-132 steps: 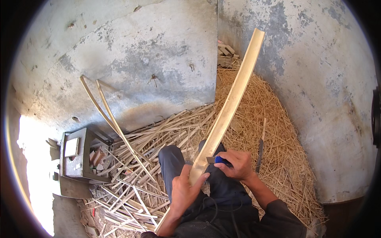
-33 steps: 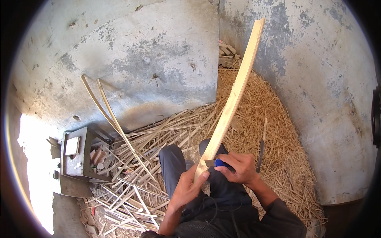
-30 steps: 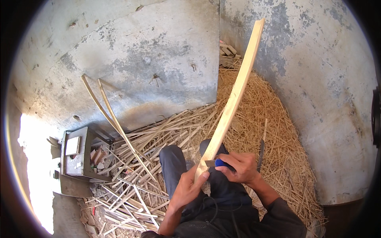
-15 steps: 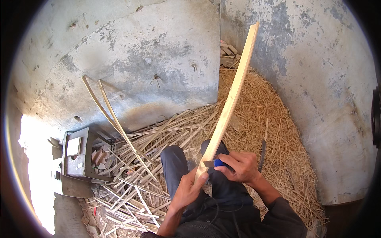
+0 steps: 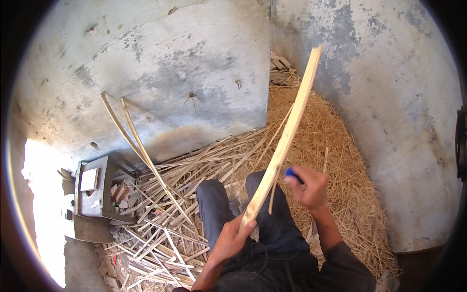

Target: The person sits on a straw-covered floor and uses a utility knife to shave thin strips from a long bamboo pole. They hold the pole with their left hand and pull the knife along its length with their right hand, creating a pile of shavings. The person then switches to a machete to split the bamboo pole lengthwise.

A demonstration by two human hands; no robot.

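Left hand [image 5: 232, 238] grip closed tight round near end of long pale bamboo slat [image 5: 287, 134]; slat slants up, far-right, over knees. Right hand [image 5: 309, 187] fisted on blue-handled tool [image 5: 292, 173], just right of slat's lower part, thin shaving [image 5: 272, 194] hanging there. Straw pile [image 5: 335, 146] beyond.

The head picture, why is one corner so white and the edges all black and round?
Head view: sunlight overexposes the floor patch at lower left, washing out detail; the fisheye lens leaves a black rim and bends the wall corner; the right hand looks slightly motion-blurred.
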